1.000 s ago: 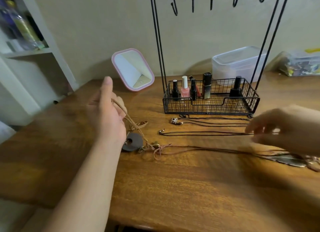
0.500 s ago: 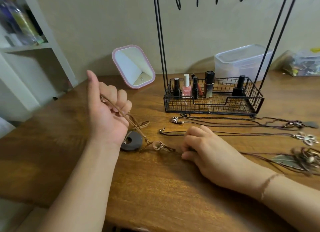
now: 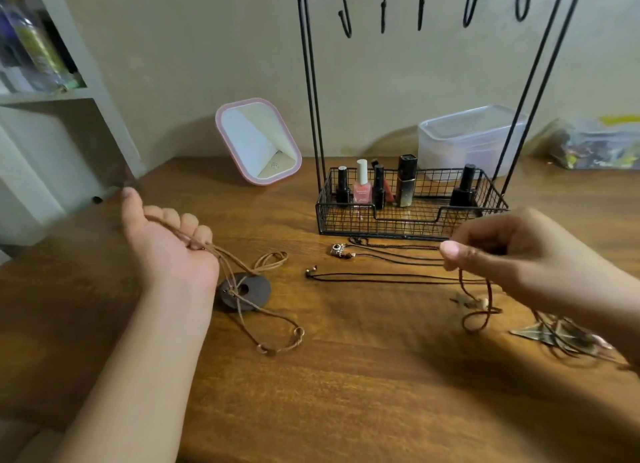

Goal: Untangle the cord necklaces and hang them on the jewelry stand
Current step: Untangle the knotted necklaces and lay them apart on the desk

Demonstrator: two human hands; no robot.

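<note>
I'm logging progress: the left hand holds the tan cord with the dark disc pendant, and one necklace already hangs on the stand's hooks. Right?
Not quite. In the head view the left hand does hold the tan cord of the dark disc pendant, but the hooks of the jewelry stand are all bare; nothing hangs there yet.

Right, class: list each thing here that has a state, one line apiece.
Left hand: gripping tan cord.
Right hand: pinching brown cord.
Hooks: all bare.
Black necklaces: flat on table.
Plastic box: lidded.
Basket: holding bottles.
</note>
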